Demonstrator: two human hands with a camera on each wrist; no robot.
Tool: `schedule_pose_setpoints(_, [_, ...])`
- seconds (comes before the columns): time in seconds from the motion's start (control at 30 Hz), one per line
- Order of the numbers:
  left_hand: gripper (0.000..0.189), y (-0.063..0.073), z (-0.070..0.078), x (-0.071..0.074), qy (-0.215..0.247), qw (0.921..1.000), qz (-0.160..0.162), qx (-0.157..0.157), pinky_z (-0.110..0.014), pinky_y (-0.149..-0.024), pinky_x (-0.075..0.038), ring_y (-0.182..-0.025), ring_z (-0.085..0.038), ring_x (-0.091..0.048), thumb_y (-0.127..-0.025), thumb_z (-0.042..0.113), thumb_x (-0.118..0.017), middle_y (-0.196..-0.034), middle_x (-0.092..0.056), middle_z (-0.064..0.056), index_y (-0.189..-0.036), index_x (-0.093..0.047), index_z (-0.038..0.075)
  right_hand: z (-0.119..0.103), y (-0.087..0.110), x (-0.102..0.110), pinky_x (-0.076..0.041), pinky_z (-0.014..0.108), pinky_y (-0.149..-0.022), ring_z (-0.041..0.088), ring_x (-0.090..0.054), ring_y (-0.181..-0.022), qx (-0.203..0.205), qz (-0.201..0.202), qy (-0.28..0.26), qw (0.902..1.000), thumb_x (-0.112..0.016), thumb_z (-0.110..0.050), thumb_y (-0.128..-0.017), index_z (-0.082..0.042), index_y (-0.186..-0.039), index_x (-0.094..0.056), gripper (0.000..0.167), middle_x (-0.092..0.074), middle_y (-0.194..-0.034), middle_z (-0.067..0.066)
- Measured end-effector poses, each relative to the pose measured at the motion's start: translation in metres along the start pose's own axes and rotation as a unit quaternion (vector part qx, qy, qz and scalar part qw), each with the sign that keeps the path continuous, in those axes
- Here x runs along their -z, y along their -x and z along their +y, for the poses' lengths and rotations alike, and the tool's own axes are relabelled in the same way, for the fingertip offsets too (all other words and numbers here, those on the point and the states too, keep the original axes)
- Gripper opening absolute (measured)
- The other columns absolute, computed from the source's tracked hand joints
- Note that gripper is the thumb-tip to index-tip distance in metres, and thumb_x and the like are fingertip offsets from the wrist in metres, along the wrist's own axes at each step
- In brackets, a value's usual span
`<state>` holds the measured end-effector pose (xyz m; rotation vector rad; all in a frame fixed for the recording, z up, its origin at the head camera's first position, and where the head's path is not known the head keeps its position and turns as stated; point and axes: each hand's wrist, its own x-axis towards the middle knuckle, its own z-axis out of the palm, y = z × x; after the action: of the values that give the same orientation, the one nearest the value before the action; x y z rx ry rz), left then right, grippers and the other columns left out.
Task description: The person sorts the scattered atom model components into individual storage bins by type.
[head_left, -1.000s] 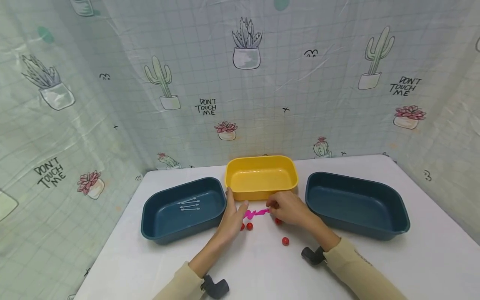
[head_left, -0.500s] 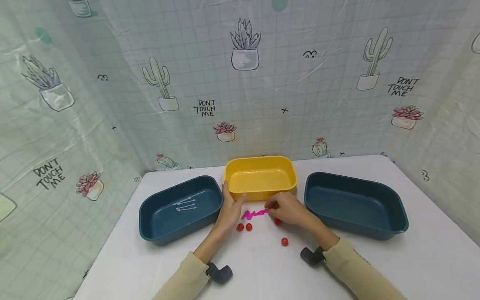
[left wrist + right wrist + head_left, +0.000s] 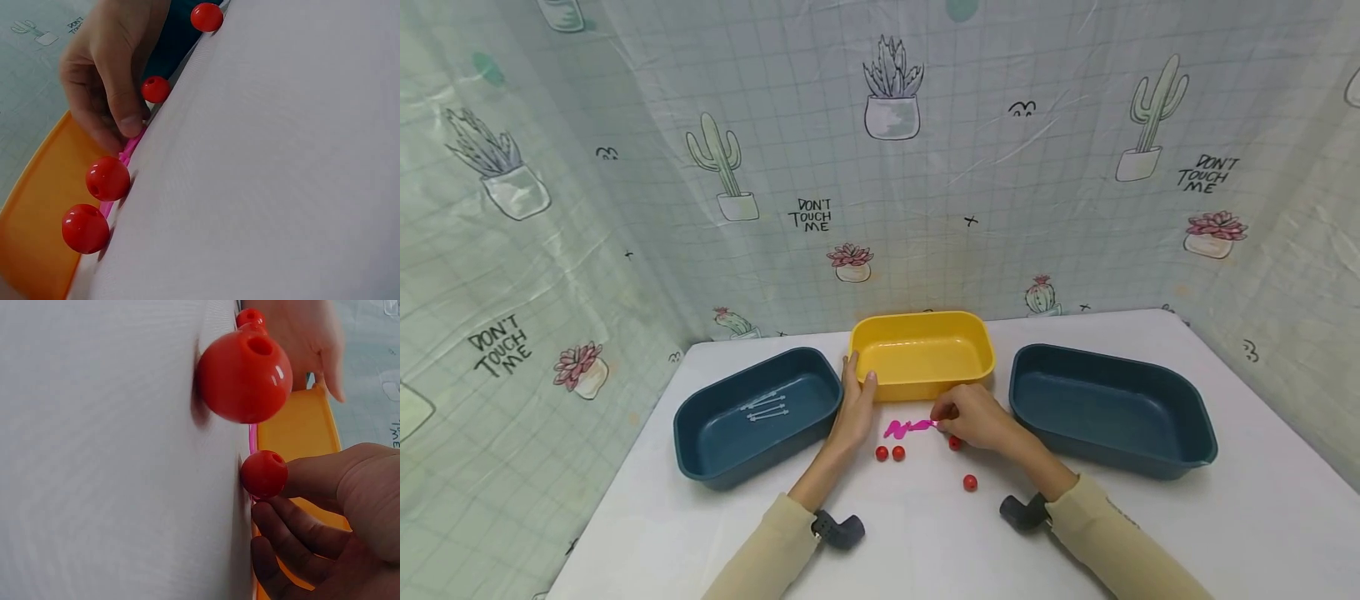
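Pink strip [image 3: 920, 426] lies left to right on the worktop [image 3: 925, 533] before the yellow tray [image 3: 917, 390], right end pinched by the right hand [image 3: 977, 415]; the left hand [image 3: 854, 410] (farther off, fingers extended) is at the tray's corner.

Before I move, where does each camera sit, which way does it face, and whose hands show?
Head: on the person's head, facing forward and down over the table, yellow bin and two dark blue bins; left hand and right hand show.
Left wrist: looks low across the table; right hand shows, pinching the pink piece.
Right wrist: looks low across the table; right hand near, left hand beyond.
Shared: both wrist views show red beads, yellow bin, pink piece.
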<state>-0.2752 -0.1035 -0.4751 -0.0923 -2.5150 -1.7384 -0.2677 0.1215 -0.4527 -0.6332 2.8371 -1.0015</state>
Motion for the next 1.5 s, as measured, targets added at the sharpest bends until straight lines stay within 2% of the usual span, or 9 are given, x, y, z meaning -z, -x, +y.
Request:
schedule_pose_setpoints(0.27, [0.066, -0.010, -0.001, -0.003, 0.008, 0.9999, 0.007, -0.010, -0.058, -0.131, -0.002, -0.163, -0.031, -0.003, -0.112, 0.040, -0.036, -0.176, 0.002, -0.006, -0.168, -0.006, 0.023, 0.001, 0.001, -0.001, -0.056, 0.020, -0.069, 0.011, -0.057, -0.070, -0.010, 0.000, -0.001, 0.9999, -0.081, -0.006, -0.087, -0.011, -0.097, -0.082, 0.011, -0.071, -0.080, -0.005])
schedule_pose_setpoints(0.47, [0.068, -0.017, -0.002, -0.006, 0.008, 0.9995, 0.030, -0.004, -0.056, -0.131, -0.003, -0.163, -0.030, -0.004, -0.107, 0.030, -0.040, -0.176, 0.002, -0.008, -0.167, -0.010, 0.020, -0.001, 0.001, -0.002, -0.057, 0.021, -0.068, 0.011, -0.058, -0.069, -0.020, -0.002, -0.008, 0.9998, -0.080, -0.005, -0.087, -0.010, -0.097, -0.081, 0.012, -0.071, -0.081, -0.004])
schedule_pose_setpoints(0.6, [0.070, -0.016, -0.002, -0.007, 0.018, 0.9991, 0.037, -0.005, -0.056, -0.132, -0.004, -0.163, -0.030, -0.005, -0.105, 0.025, -0.042, -0.176, 0.001, -0.009, -0.167, -0.011, 0.017, -0.001, 0.002, -0.003, -0.057, 0.020, -0.067, 0.011, -0.059, -0.067, -0.022, -0.007, -0.016, 0.9996, -0.080, -0.004, -0.088, -0.009, -0.098, -0.081, 0.012, -0.070, -0.080, -0.003])
schedule_pose_setpoints(0.73, [0.064, -0.014, -0.005, -0.007, 0.035, 0.9986, 0.032, -0.024, -0.054, -0.132, -0.007, -0.162, -0.030, -0.007, -0.109, 0.026, -0.040, -0.176, -0.003, -0.009, -0.166, -0.013, 0.015, -0.001, 0.002, -0.003, -0.056, 0.020, -0.068, 0.011, -0.058, -0.069, -0.022, -0.004, -0.014, 0.9997, -0.081, -0.005, -0.087, -0.010, -0.099, -0.081, 0.013, -0.071, -0.082, -0.003])
schedule_pose_setpoints(0.93, [0.059, -0.014, -0.009, -0.006, 0.039, 0.9978, 0.023, -0.050, -0.052, -0.132, -0.006, -0.161, -0.028, -0.011, -0.113, 0.034, -0.034, -0.175, -0.008, -0.004, -0.166, -0.014, 0.019, 0.001, 0.001, 0.000, -0.058, 0.023, -0.071, 0.013, -0.058, -0.073, -0.022, -0.002, -0.020, 0.9996, -0.082, -0.005, -0.085, -0.011, -0.097, -0.081, 0.014, -0.071, -0.085, -0.004])
schedule_pose_setpoints(1.2, [0.061, -0.016, -0.010, -0.007, 0.043, 0.9974, 0.026, -0.051, -0.051, -0.132, -0.006, -0.162, -0.027, -0.010, -0.111, 0.028, -0.037, -0.175, -0.006, -0.004, -0.166, -0.013, 0.018, 0.005, 0.000, 0.002, -0.055, 0.021, -0.073, 0.013, -0.057, -0.078, -0.003, -0.004, -0.019, 0.9998, -0.082, -0.005, -0.086, -0.011, -0.098, -0.081, 0.014, -0.071, -0.086, -0.005])
schedule_pose_setpoints(1.37, [0.061, -0.016, -0.011, -0.008, 0.045, 0.9972, 0.029, -0.051, -0.052, -0.132, -0.005, -0.162, -0.027, -0.009, -0.111, 0.029, -0.037, -0.176, -0.006, -0.005, -0.166, -0.014, 0.018, 0.007, 0.001, 0.004, -0.054, 0.021, -0.070, 0.014, -0.056, -0.076, 0.014, -0.021, -0.025, 0.9994, -0.078, -0.004, -0.089, -0.010, -0.103, -0.080, 0.016, -0.069, -0.084, -0.004])
schedule_pose_setpoints(1.5, [0.059, -0.015, -0.012, -0.007, 0.044, 0.9975, 0.027, -0.049, -0.052, -0.132, -0.005, -0.162, -0.026, -0.010, -0.112, 0.033, -0.035, -0.176, -0.007, -0.003, -0.166, -0.015, 0.020, 0.007, 0.003, 0.008, -0.052, 0.021, -0.065, 0.015, -0.056, -0.072, 0.026, -0.040, -0.049, 0.9976, -0.074, -0.002, -0.090, -0.010, -0.109, -0.079, 0.020, -0.065, -0.080, -0.002])
